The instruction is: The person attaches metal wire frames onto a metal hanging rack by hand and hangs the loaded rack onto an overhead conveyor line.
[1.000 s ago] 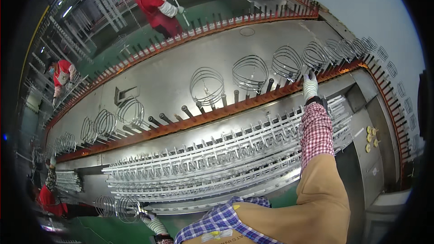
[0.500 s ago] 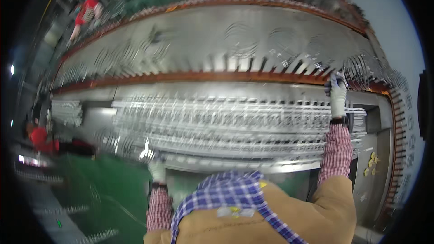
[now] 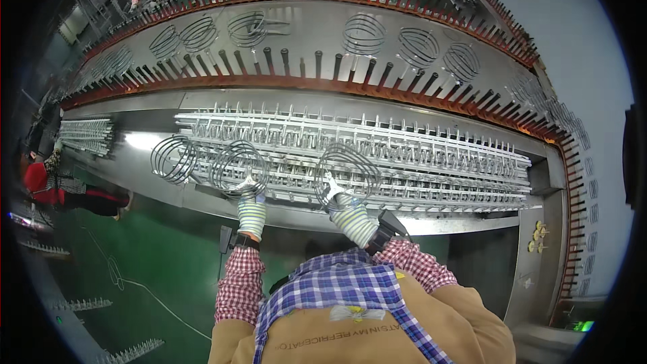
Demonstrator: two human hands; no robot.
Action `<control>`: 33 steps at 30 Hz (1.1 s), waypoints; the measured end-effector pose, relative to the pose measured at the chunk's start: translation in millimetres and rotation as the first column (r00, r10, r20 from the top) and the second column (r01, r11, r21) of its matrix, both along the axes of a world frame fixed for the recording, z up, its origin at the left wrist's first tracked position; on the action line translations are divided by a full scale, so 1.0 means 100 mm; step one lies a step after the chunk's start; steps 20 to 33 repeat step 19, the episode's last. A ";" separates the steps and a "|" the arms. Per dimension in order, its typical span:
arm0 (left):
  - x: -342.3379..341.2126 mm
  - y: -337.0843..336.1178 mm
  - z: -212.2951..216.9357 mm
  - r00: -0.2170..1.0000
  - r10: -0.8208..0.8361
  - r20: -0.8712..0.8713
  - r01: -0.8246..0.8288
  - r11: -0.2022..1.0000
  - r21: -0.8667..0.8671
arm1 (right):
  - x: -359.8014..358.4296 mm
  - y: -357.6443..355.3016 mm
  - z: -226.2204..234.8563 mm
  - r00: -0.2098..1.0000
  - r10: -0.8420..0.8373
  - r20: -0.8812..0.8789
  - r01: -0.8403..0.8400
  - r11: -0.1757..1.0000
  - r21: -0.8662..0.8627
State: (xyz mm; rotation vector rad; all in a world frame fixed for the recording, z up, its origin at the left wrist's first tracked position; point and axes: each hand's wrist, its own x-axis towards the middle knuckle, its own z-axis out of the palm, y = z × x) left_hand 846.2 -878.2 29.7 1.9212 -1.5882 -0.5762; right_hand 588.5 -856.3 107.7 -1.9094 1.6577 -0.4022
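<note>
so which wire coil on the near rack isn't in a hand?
The leftmost coil; the left hand and right hand each grip one of the other two.

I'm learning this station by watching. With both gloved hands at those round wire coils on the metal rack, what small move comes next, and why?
Probably lift both coils slightly clear of the pins. The left hand grasps one round wire coil and the right hand another coil, both lying on the long pronged metal rack. A third coil lies untouched further left.

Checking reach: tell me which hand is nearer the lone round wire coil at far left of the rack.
Left. The left hand sits beside the round wire coil; the right hand is farther right.
</note>
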 end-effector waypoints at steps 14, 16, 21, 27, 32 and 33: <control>-0.18 0.02 0.01 0.993 0.118 0.009 -0.116 0.985 -0.127 | -0.56 0.01 0.24 0.902 0.081 0.425 -0.241 0.910 0.338; -0.30 -0.11 -0.04 0.941 0.169 -0.294 -0.207 0.973 -0.102 | -0.88 -0.04 0.37 0.748 0.086 0.658 -0.481 0.754 0.448; 0.39 -0.56 -0.80 -0.203 -0.261 -0.944 0.309 0.897 -0.315 | -1.65 -0.31 0.27 0.797 0.147 0.586 -0.355 0.899 0.257; 0.39 -0.56 -0.80 -0.203 -0.261 -0.944 0.309 0.897 -0.315 | -1.65 -0.31 0.27 0.797 0.147 0.586 -0.355 0.899 0.257; 0.39 -0.56 -0.80 -0.203 -0.261 -0.944 0.309 0.897 -0.315 | -1.65 -0.31 0.27 0.797 0.147 0.586 -0.355 0.899 0.257; 0.39 -0.56 -0.80 -0.203 -0.261 -0.944 0.309 0.897 -0.315 | -1.65 -0.31 0.27 0.797 0.147 0.586 -0.355 0.899 0.257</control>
